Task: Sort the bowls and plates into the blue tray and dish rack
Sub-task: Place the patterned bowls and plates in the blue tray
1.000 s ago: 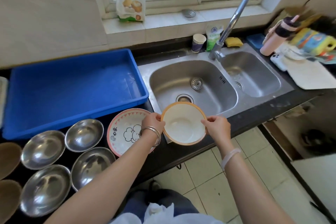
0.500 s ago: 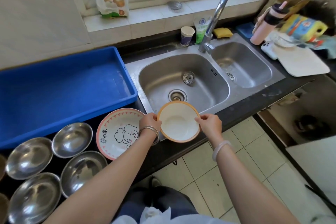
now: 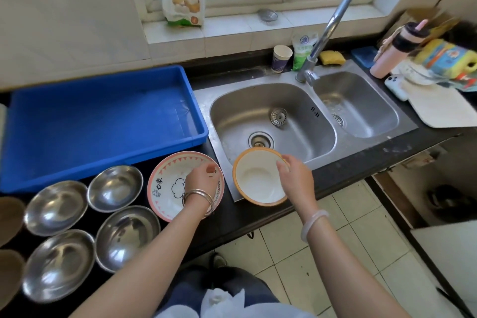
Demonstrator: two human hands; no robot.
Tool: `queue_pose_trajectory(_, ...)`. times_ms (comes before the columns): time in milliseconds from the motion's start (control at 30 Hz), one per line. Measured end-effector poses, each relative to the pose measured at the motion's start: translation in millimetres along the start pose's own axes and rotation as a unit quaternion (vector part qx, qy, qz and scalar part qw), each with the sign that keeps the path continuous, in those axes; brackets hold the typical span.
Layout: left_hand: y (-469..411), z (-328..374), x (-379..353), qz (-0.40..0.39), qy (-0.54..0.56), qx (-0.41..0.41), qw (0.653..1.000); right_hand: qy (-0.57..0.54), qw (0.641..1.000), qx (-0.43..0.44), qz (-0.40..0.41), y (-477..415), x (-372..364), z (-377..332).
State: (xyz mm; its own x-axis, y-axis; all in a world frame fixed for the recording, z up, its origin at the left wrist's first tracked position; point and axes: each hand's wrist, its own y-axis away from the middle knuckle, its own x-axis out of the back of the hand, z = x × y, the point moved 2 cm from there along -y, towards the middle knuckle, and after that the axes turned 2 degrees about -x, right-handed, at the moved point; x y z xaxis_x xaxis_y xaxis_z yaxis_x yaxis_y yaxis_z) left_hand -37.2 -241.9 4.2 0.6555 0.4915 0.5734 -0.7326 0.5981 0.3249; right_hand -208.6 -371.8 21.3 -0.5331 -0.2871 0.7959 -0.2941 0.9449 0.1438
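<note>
Left hand (image 3: 201, 178) has quit the bowl (image 3: 258, 183) for the plate (image 3: 167, 184), grip unclear; right hand (image 3: 294, 175) pinches the bowl's rim over the sink (image 3: 304, 131) edge, probably light, slick, breakable.

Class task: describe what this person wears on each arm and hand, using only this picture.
Both forearms are bare, with no sleeves or gloves. By the left hand, the wrist carries a stack of thin silver bangles. By the right hand, the wrist carries one thick milky-pale bangle.

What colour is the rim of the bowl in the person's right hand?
Orange, with a white inside. The head view shows the bowl best.
</note>
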Motion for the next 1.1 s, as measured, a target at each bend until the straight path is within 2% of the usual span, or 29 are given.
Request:
queue_pose_trajectory(167,3,-27,39,0.065,-0.063,0.023,0.996,-0.010,0.987,0.103,-0.127,4,-41,-64)
queue_pose_trajectory(300,7,-52,59,0.072,-0.116,0.089,0.987,0.088,0.959,0.162,-0.213,6,-80,-100)
queue_pose_trajectory(467,8,-66,66,0.075,-0.071,0.114,0.988,0.173,0.929,0.182,-0.273,-7,-113,-112)
queue_pose_trajectory(733,-2,-76,71,0.134,-0.078,0.149,0.977,0.218,0.911,0.178,-0.302,-27,-132,-117)
queue_pose_trajectory(933,-3,-82,81,0.172,0.029,0.153,0.973,0.156,0.919,0.183,-0.312,-33,-119,-122)
queue_pose_trajectory(1100,-8,-77,111,0.224,0.170,0.162,0.946,0.068,0.928,0.174,-0.323,-42,-100,-147)
